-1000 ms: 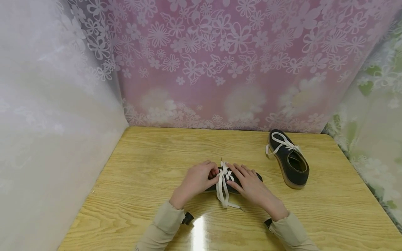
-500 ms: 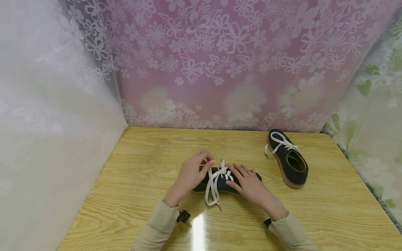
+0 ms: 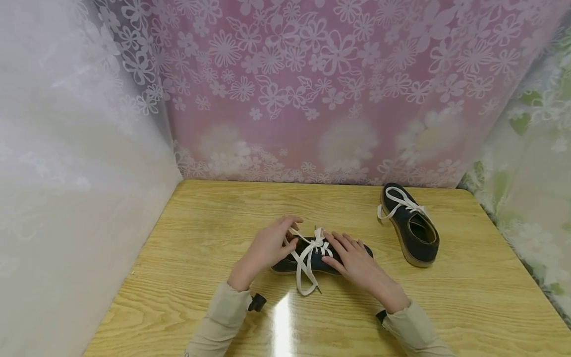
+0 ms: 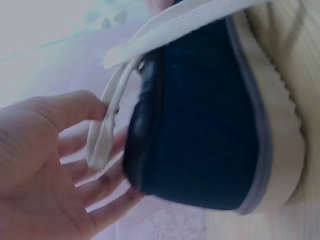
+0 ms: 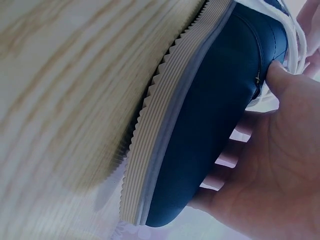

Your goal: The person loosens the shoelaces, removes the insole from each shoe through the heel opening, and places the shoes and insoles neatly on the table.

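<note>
A dark blue shoe (image 3: pixel 308 260) with a pale, ridged sole rests on the table, its toe to the right. White shoelaces (image 3: pixel 306 258) cross its opening, and a loop hangs down the near side. At the heel end, my left hand (image 3: pixel 269 244) pinches a lace (image 4: pixel 109 122) with thumb and fingers; the fingers (image 4: pixel 100 187) extend behind it. My right hand (image 3: pixel 357 263) rests over the front of the shoe, fingers fairly straight across the top. Its thumb (image 5: pixel 280 77) touches the near side by the lacing. The right palm hides part of the toe.
A second dark shoe (image 3: pixel 412 228) with white laces stands at the back right, toe away from me. The wooden table (image 3: pixel 214 213) ends at a pink flowered curtain (image 3: pixel 276 99). Pale sheets (image 3: pixel 89 173) hang on both sides.
My left hand has moved left from the knot towards the heel, drawing a lace with it. The near lace loop has shifted left, uncovering more shoe. My right hand stays put.
</note>
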Tool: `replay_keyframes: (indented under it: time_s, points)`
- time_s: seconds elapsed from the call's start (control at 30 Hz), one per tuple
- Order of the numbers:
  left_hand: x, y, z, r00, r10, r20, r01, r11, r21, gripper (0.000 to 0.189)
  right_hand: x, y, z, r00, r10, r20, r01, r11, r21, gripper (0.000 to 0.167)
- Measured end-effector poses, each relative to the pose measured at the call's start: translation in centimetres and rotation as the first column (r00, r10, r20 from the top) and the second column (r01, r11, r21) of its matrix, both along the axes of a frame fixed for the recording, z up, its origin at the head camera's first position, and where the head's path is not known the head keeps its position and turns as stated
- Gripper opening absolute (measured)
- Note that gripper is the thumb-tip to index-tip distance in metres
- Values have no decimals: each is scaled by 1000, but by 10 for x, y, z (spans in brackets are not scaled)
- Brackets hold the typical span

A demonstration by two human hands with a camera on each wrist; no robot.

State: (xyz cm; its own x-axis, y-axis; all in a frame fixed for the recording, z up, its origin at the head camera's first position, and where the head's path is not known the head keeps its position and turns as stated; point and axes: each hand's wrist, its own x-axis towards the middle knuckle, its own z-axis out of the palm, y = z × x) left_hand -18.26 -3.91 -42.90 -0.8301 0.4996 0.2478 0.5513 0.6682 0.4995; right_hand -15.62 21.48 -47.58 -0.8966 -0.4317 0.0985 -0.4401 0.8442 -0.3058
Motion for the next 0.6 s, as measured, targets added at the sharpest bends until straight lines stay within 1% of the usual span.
replay_keyframes:
  time_s: [0.03,0.1,0.2,0.3,0.37,0.47,0.53,0.6]
  points:
    - [0,2,-1,1000,-21,-6,21,1000,-17,38,0,0,0,1000,2,-1,-2,1000,0,68]
    - [1,5,-5,998,-53,-37,51,998,-42,30,0,0,0,1000,4,-3,-4,1000,0,68]
    - [2,11,-9,994,-66,-93,62,997,-45,18,-1,1,0,1000,6,-4,-6,1000,-3,68]
    - [2,15,-13,989,-46,-139,43,999,-29,13,-1,0,0,1000,8,-7,-8,1000,-5,68]
    - [2,17,-14,988,-24,-151,22,1000,-11,12,-1,1,0,1000,10,-7,-10,1000,-6,68]
    - [1,17,-12,984,7,-178,-2,1000,27,11,-2,1,-1,1000,13,-10,-13,1000,-7,68]
    - [1,16,-10,978,22,-209,-9,998,65,10,-2,1,-1,1000,13,-11,-14,1000,-11,68]
    - [1,15,-6,967,43,-250,-16,994,109,9,-2,1,-1,1000,12,-10,-12,1000,-13,68]
